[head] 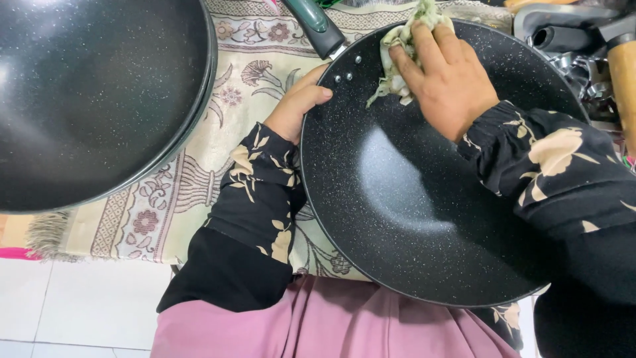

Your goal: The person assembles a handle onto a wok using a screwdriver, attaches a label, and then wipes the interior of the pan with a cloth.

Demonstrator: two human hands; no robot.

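A: What do my hands show here?

B: My right hand (445,79) lies inside the black speckled pan (424,199), its fingers (424,50) pressed flat on a crumpled pale green cloth (397,59) against the inner wall, just beside the handle rivets (348,69). My left hand (299,106) steadies the pan from outside, its fingers curled over the rim (311,132), thumb on the edge.

A: Which step is this?

B: As I judge it, wiping the pan's inside, near the handle side. The cloth sits under my right fingertips; the pan's bowl spreads below and toward my wrist, and looks dry and clean there.

A: What does the next stroke call for?

B: Firm, even pressure from the right fingers while the left keeps its hold on the rim, so the pan does not turn on my lap.

A: And around the fingers?

B: The dark green handle (318,26) runs up beyond my left fingers; a second black pan (93,93) rests well to their left on the patterned mat (199,179).
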